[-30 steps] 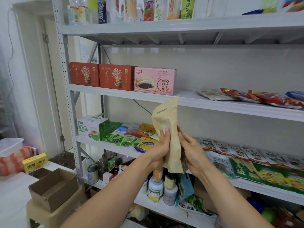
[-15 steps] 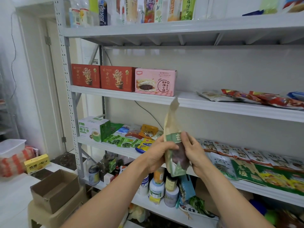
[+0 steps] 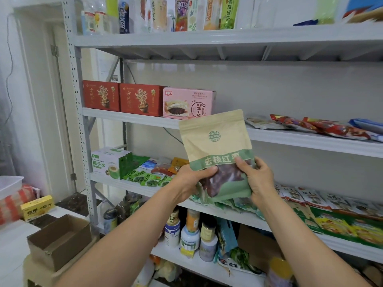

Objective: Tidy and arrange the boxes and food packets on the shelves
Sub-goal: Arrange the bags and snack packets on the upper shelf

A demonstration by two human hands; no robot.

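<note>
A kraft-paper pouch of red dates point(image 3: 215, 141) with a green band and a clear window faces me, upright, in front of the grey shelves. My left hand point(image 3: 191, 181) grips its lower left edge, thumb across the window. My right hand point(image 3: 257, 179) grips its lower right edge, thumb on the green band. Behind it, two red boxes point(image 3: 122, 98) and a pink box point(image 3: 187, 102) stand in a row on the upper middle shelf point(image 3: 310, 139). Red snack packets point(image 3: 319, 127) lie flat farther right on that shelf.
A white and green box point(image 3: 109, 162) and small green packets point(image 3: 145, 178) sit on the shelf below, with several flat packets point(image 3: 331, 208) to the right. Bottles and jars point(image 3: 192, 235) fill the lower shelf. An open cardboard box point(image 3: 60, 239) stands lower left. Drink bottles point(image 3: 182, 13) line the top shelf.
The pouch has turned in my hands from back and edge-on to front facing me. Both hands have shifted to its lower corners.
</note>
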